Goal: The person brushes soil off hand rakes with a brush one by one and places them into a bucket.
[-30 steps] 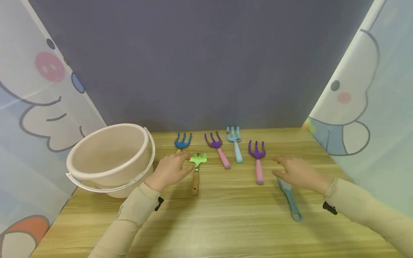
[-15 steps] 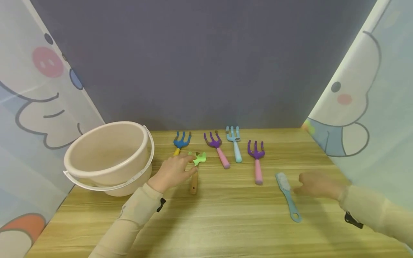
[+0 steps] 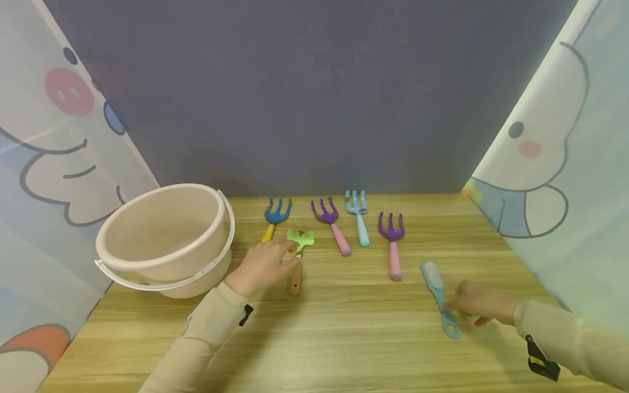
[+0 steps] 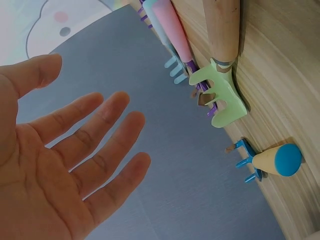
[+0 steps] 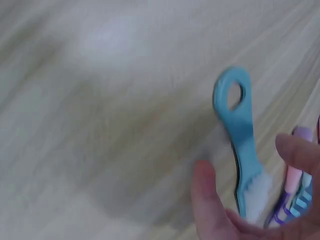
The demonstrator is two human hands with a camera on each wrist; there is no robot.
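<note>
Slim blue brush (image 3: 439, 296) on wood-grain table (image 3: 319, 338), your right side: long axis fore-aft, white bristles (image 3: 432, 274) pointing away, slightly left. Your right hand (image 3: 484, 303): fingers parted beside it. Your left hand (image 3: 262, 265): fingers spread.

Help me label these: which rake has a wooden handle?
The green rake by the left hand: its handle is wood, versus yellow on the blue rake, pink on both purple rakes and pale blue on the pale blue rake.
</note>
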